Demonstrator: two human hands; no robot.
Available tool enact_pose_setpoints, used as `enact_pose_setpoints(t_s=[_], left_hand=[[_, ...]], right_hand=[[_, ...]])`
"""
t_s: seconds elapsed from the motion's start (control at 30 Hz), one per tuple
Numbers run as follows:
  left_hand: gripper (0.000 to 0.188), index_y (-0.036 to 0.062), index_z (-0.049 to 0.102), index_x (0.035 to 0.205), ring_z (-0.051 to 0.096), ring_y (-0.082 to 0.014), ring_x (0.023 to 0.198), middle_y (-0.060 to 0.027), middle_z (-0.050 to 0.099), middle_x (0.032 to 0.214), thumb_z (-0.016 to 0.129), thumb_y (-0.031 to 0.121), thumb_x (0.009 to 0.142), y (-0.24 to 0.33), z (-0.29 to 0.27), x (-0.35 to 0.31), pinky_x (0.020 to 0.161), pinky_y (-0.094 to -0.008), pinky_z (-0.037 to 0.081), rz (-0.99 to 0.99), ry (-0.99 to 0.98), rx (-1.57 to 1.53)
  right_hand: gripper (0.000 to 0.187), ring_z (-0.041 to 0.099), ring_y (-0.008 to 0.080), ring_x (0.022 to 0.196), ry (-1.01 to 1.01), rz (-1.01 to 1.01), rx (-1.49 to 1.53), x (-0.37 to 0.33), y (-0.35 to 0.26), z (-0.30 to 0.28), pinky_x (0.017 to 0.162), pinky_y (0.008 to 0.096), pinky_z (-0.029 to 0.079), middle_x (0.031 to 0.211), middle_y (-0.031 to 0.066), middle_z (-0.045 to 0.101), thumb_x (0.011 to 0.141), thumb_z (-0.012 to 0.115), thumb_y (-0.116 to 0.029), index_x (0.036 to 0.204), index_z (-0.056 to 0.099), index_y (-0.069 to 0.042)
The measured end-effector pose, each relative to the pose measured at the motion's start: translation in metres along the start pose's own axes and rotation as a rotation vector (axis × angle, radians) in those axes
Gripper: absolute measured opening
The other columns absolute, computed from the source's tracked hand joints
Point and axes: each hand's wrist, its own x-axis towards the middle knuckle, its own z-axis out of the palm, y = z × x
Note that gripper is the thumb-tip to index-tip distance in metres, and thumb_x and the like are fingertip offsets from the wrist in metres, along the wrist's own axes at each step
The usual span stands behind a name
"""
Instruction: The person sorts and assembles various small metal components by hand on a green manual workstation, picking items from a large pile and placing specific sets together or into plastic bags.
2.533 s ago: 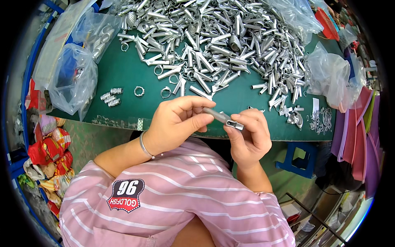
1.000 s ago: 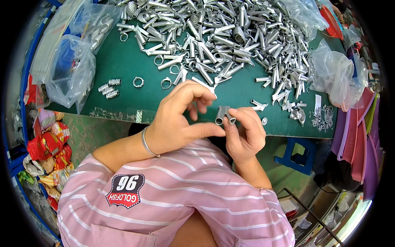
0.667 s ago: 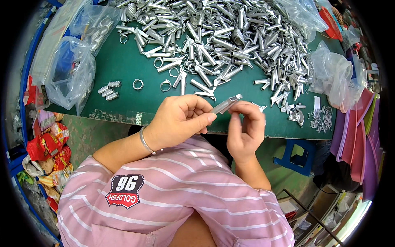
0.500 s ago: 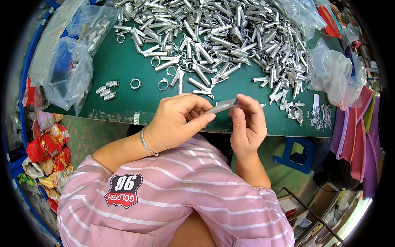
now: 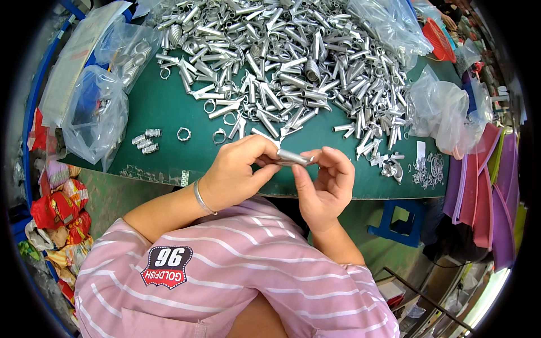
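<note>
Left grip (image 5: 235, 166) narrow on tube (image 5: 292, 156)

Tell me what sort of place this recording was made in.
Probably a workshop or small factory: a large pile of loose metal parts covers much of a green worktable, with clear plastic bags at both sides.
</note>
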Motion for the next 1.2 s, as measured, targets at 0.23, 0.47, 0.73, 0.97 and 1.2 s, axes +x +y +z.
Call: enact_pose_setpoints(t_s=[0.23,0.47,0.73,0.97,1.2], left_hand=[[0.012,-0.0002,0.062,0.084,0.062,-0.0129,0.068,-0.0078,0.065,0.086,0.063,-0.008,0.075,0.004,-0.026,0.026,0.058,-0.0226,0.050,0.103,0.011,0.270],[0.012,-0.0005,0.062,0.083,0.062,-0.0106,0.071,-0.0086,0.065,0.086,0.067,-0.008,0.075,-0.015,-0.035,0.028,0.059,-0.0212,0.050,0.127,0.253,0.202],[0.010,-0.0017,0.058,0.085,0.059,-0.0089,0.065,-0.0105,0.063,0.088,0.062,-0.010,0.079,-0.019,-0.039,0.030,0.057,-0.0195,0.048,0.170,0.276,0.048],[0.009,-0.0022,0.057,0.089,0.057,-0.0080,0.068,-0.0098,0.062,0.092,0.059,-0.009,0.083,-0.020,-0.040,0.026,0.060,-0.0189,0.046,0.140,0.262,0.000],[0.008,-0.0002,0.064,0.085,0.054,-0.0071,0.061,-0.0046,0.063,0.076,0.066,-0.003,0.078,-0.008,-0.036,0.028,0.055,-0.0196,0.043,0.119,0.054,0.181]], right_hand=[[0.050,0.059,0.0240,0.077,-0.054,-0.224,-0.259,0.016,-0.006,0.004,0.070,0.0322,0.047,0.091,0.0129,0.062,0.068,0.067,0.013,0.114,0.051,0.001],[0.033,0.059,0.0257,0.075,-0.117,-0.398,-0.425,0.055,-0.016,-0.004,0.067,0.0325,0.047,0.087,0.0115,0.062,0.069,0.069,0.011,0.100,0.062,0.001],[0.025,0.059,0.0253,0.083,0.335,-0.938,-0.835,0.227,-0.012,-0.074,0.076,0.0342,0.047,0.091,0.0115,0.064,0.075,0.065,0.009,0.098,0.062,0.001],[0.013,0.064,0.0255,0.075,-0.044,-0.428,-1.037,0.217,-0.005,-0.092,0.070,0.0322,0.050,0.083,0.0131,0.065,0.079,0.062,-0.004,0.091,0.066,-0.002],[0.021,0.058,0.0307,0.086,-0.679,-0.123,-0.849,0.090,0.007,-0.024,0.074,0.0367,0.048,0.089,0.0115,0.060,0.071,0.072,-0.005,0.088,0.060,-0.001]])
